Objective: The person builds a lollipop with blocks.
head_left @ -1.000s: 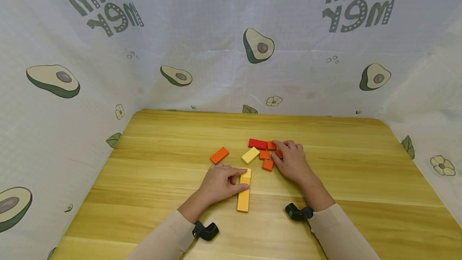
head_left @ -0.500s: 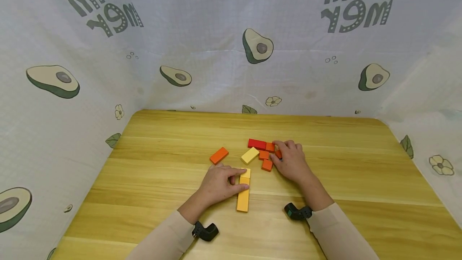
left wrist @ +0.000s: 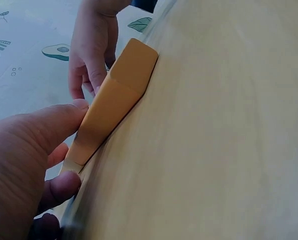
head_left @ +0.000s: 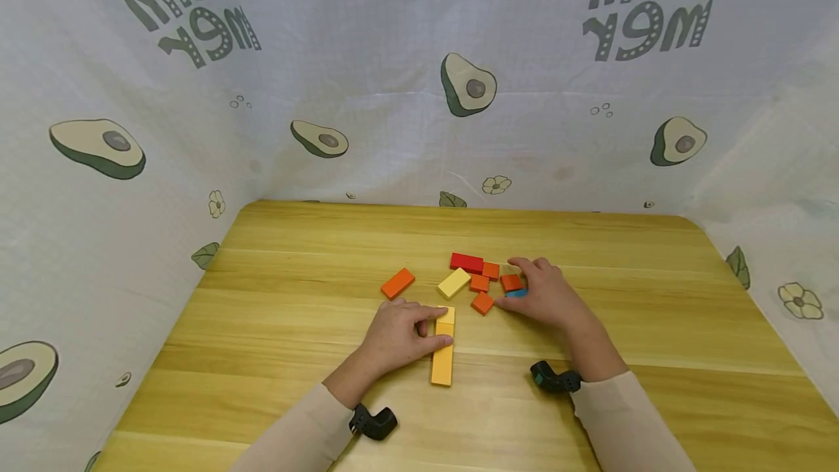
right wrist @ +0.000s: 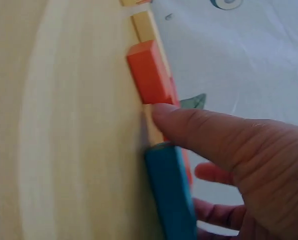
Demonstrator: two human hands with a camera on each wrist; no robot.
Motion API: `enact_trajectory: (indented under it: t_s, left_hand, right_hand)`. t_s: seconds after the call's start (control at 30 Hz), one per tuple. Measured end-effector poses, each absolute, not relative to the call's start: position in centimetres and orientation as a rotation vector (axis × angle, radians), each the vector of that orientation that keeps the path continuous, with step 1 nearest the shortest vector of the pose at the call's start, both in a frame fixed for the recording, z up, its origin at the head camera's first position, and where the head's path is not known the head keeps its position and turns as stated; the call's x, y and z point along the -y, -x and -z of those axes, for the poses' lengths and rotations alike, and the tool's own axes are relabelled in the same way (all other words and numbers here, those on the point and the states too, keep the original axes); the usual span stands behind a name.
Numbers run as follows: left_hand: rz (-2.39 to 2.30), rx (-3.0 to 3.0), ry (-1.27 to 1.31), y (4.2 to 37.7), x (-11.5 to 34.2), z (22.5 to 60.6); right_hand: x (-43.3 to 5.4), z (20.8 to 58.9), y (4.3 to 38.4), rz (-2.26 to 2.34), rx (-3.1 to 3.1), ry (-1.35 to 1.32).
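Note:
My left hand (head_left: 398, 332) rests on a row of yellow blocks. Its index fingertip touches the small pale yellow block (head_left: 446, 314), its thumb the long amber block (head_left: 442, 363); in the left wrist view the thumb lies along the amber block's upper edge (left wrist: 101, 112). My right hand (head_left: 552, 297) has thumb and index finger spread around a red-orange block (head_left: 511, 282) and a blue block (head_left: 518, 293), which the hand partly hides. Its thumb tip is right at an orange cube (head_left: 482, 303); the right wrist view shows the blue block (right wrist: 171, 195) below that thumb.
Behind the hands, a red block (head_left: 467, 262), a pale yellow block (head_left: 454, 282) and two orange cubes (head_left: 480, 283) lie close together. An orange block (head_left: 398, 283) lies apart to the left. The wooden table (head_left: 295, 239) ends at an avocado-printed cloth (head_left: 393, 57).
My right hand has shifted right and its fingers have spread, uncovering the red-orange block and part of the blue one. The nearest orange cube has turned slightly. My left hand stays put.

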State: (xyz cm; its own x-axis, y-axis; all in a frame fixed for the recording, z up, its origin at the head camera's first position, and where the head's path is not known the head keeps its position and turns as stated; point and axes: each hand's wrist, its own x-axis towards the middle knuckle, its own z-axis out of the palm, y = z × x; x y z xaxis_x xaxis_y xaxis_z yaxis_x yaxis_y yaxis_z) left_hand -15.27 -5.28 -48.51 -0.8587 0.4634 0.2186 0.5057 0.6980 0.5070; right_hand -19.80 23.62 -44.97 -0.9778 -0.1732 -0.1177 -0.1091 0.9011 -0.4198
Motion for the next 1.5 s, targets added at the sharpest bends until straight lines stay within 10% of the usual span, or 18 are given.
enact_trajectory:
  t_s: [1.03, 1.5]
  left_hand:
    - [0.831, 2.869, 0.771, 14.6, 5.0, 48.3]
    - [0.806, 2.857, 0.830, 13.9, 4.7, 48.1]
  right_hand:
    - [-24.7, 40.3, 18.1, 0.656, -2.690, 0.336]
    - [-17.8, 44.8, 17.7, 0.667, -2.911, 0.808]
